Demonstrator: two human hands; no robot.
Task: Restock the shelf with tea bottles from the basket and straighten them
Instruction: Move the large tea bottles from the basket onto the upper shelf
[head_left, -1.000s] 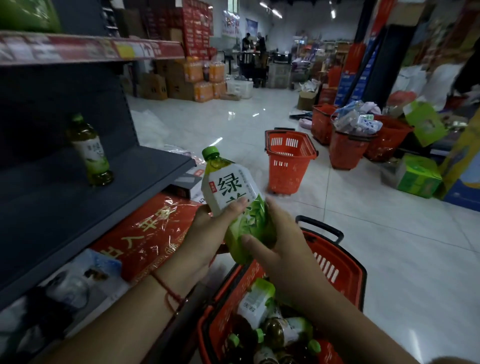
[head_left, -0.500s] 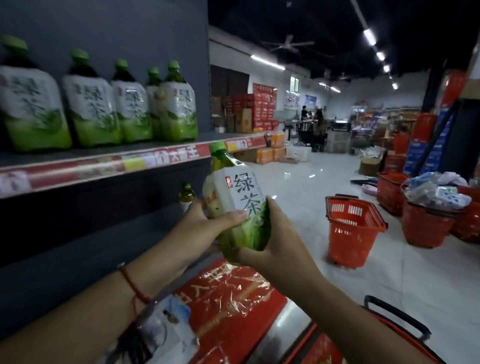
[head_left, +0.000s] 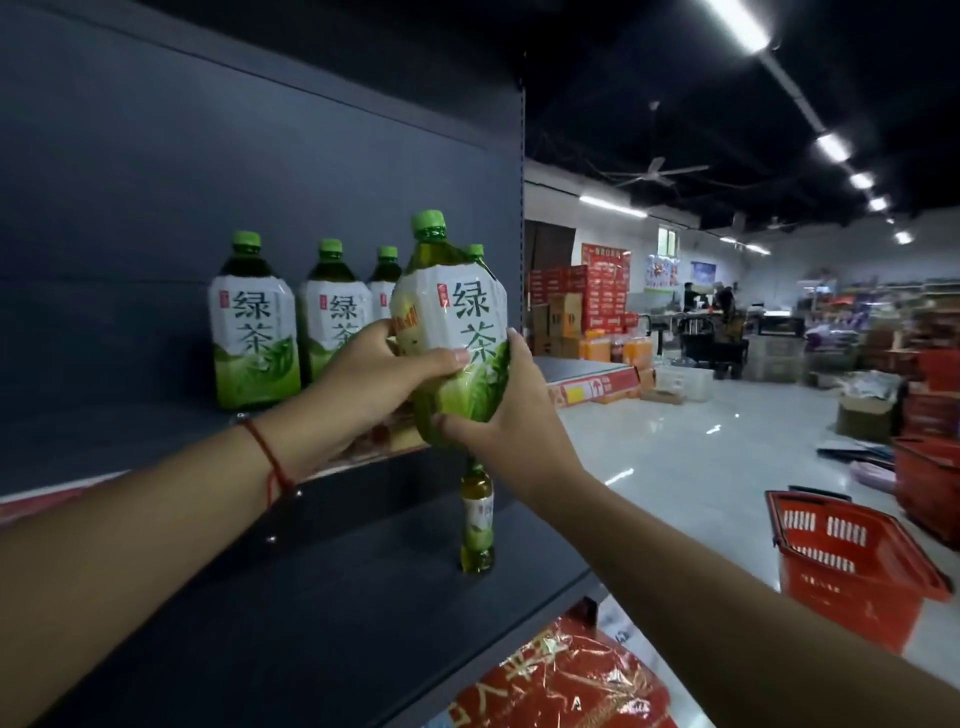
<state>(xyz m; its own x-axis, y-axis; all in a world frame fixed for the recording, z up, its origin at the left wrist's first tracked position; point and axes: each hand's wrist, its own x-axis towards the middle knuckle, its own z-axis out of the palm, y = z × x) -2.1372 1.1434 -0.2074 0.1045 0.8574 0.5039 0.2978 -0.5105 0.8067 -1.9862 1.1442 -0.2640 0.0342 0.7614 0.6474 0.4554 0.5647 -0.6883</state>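
A large green tea bottle (head_left: 457, 317) with a white label and green cap is held upright in front of the upper shelf (head_left: 104, 447). My left hand (head_left: 379, 379) grips its left side with the thumb across the label. My right hand (head_left: 506, 421) cups its lower right side and base. Behind it on that shelf stand several like bottles (head_left: 253, 322) in a row, the rightmost mostly hidden. A small tea bottle (head_left: 477, 519) stands alone on the lower shelf (head_left: 337, 597). The basket I took the bottle from is out of view.
An empty red basket (head_left: 852, 556) sits on the white floor at right, more red baskets (head_left: 930, 483) beyond it. Red wrapped packs (head_left: 566, 675) lie below the lower shelf. Stacked boxes (head_left: 582, 306) and people stand far back in the store.
Both hands have lifted the large bottle from over the basket up to the upper shelf's level, near the row of bottles. My view has tilted up with it.
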